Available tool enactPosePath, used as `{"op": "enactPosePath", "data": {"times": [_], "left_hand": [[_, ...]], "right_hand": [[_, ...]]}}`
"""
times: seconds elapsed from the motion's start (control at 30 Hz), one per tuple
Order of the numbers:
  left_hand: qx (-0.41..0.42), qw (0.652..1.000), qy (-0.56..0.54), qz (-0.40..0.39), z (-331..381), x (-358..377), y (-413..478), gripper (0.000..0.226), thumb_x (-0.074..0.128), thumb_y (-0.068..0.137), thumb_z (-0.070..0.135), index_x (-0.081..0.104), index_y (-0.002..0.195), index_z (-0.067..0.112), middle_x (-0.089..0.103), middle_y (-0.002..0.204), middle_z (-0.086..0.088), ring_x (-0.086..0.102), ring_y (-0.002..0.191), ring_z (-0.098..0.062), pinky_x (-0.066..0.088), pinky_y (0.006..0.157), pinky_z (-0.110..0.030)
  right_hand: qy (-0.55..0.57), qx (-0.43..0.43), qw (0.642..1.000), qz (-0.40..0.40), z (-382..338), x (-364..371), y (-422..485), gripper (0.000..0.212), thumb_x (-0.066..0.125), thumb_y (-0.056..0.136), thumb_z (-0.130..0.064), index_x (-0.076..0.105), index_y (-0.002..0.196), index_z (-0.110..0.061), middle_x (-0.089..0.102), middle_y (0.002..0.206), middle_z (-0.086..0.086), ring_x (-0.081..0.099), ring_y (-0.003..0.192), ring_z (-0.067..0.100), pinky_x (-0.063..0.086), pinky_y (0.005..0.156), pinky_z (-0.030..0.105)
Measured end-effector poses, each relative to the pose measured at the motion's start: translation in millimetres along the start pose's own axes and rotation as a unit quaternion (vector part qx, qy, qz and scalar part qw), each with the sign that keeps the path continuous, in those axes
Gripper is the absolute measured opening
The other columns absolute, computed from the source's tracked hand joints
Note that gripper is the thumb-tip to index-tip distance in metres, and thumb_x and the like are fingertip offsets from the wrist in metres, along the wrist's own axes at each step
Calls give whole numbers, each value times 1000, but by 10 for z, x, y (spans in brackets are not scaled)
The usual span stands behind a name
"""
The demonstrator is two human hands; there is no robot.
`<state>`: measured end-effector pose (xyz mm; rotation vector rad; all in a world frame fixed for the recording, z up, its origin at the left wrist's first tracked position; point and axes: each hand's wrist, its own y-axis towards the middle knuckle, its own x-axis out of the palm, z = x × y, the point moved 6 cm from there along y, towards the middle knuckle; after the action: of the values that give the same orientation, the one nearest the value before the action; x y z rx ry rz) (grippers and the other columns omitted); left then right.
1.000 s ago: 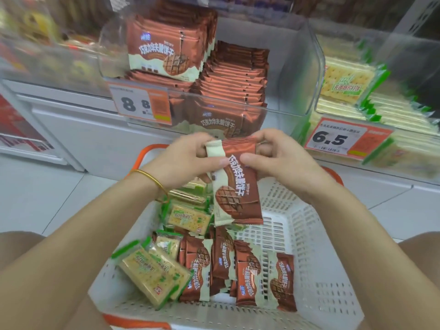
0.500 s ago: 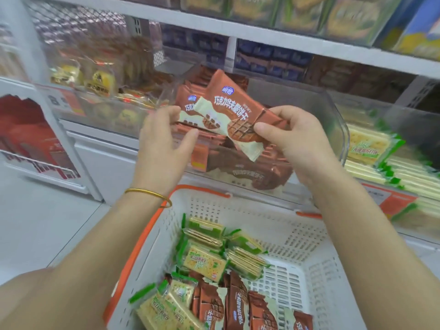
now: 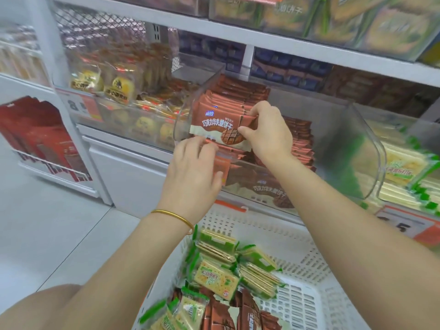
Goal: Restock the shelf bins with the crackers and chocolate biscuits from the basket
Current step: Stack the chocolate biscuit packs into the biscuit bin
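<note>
My right hand (image 3: 266, 132) pinches the right end of a brown chocolate biscuit pack (image 3: 215, 123) and holds it against the front of a stack inside the clear shelf bin (image 3: 362, 148). My left hand (image 3: 192, 167) hovers just below the pack at the bin's front wall, fingers relaxed and holding nothing. The white basket (image 3: 307, 253) sits below, with green cracker packs (image 3: 215, 276) and more brown biscuit packs (image 3: 245, 315) in it.
A second clear bin of green cracker packs (image 3: 402, 167) stands to the right. A bin of yellow cakes (image 3: 114, 86) stands to the left. A shelf board (image 3: 238, 36) runs overhead. Red boxes (image 3: 40, 136) sit on a low rack at far left.
Both hands carried the chocolate biscuit pack up from the basket into the bin. My left hand has let go of it and dropped slightly; my right hand still holds it.
</note>
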<state>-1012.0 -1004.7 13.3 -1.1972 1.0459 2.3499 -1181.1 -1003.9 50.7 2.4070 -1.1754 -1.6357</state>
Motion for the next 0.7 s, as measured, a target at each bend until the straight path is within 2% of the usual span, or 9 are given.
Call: {"op": "enactPosePath", "data": {"times": [0.13, 0.2, 0.3, 0.37, 0.43, 0.47, 0.57, 0.63, 0.7], "left_hand": [[1, 1000, -7, 10, 6, -14, 5, 42, 67, 79, 11, 57, 119, 2, 50, 128, -17, 40, 123, -37, 34, 103, -45], [12, 999, -22, 30, 63, -39, -23, 39, 60, 80, 12, 58, 118, 3, 52, 127, -16, 42, 121, -35, 37, 102, -46], [59, 996, -46, 52, 276, -82, -120, 36, 53, 80, 10, 59, 116, 7, 54, 124, -10, 45, 116, -30, 36, 101, -38], [108, 992, -60, 41, 495, -39, -246, 31, 54, 81, 7, 61, 112, 7, 56, 120, -7, 49, 111, -28, 37, 96, -34], [158, 985, -65, -5, 709, 123, -421, 27, 54, 81, 8, 62, 107, 8, 58, 116, -6, 51, 105, -27, 42, 89, -37], [178, 981, -61, -42, 797, 241, -520, 26, 52, 82, 11, 63, 106, 9, 59, 114, -5, 52, 103, -27, 46, 85, -39], [230, 955, -41, -183, 983, 697, -857, 28, 46, 81, 20, 65, 100, 11, 62, 107, -3, 57, 97, -25, 53, 77, -40], [247, 927, -24, -280, 1068, 986, -1081, 27, 50, 87, 19, 64, 108, 12, 62, 110, -2, 56, 102, -23, 52, 85, -40], [245, 899, -24, -362, 1088, 1214, -1248, 29, 49, 94, 22, 58, 121, 15, 56, 122, 0, 48, 115, -18, 43, 99, -36]], "right_hand": [[5, 16, 1000, 10, 23, 11, -28, 48, 71, 83, -33, 39, 114, -14, 49, 117, 4, 58, 96, 26, 35, 67, 33], [26, 15, 999, 19, 24, -94, -65, 50, 72, 82, -34, 38, 113, -13, 48, 114, 3, 55, 90, 22, 34, 65, 30], [115, 0, 992, 43, 74, -462, -314, 34, 68, 85, -27, 41, 103, -18, 51, 101, 0, 50, 77, 14, 38, 61, 27], [229, 1, 973, 17, 209, -733, -659, 19, 65, 87, -18, 47, 92, -20, 56, 83, -2, 58, 68, 16, 46, 57, 26], [313, 22, 947, -72, 441, -837, -1092, 13, 63, 88, -11, 53, 83, -19, 57, 69, 1, 60, 54, 16, 46, 46, 25], [310, 43, 940, -132, 610, -783, -1302, 12, 62, 88, -9, 55, 81, -17, 58, 65, 3, 59, 51, 16, 46, 44, 26], [184, 139, 922, -310, 1419, -265, -1907, 11, 59, 91, -8, 57, 82, -14, 59, 66, 3, 59, 53, 14, 48, 49, 29], [55, 197, 891, -405, 2093, 195, -2321, 4, 56, 92, -11, 59, 94, -13, 61, 83, 4, 61, 68, 16, 48, 58, 28], [-65, 217, 856, -465, 2688, 599, -2745, 23, 55, 93, -13, 56, 115, -10, 59, 113, 10, 59, 99, 23, 46, 77, 27]]}}
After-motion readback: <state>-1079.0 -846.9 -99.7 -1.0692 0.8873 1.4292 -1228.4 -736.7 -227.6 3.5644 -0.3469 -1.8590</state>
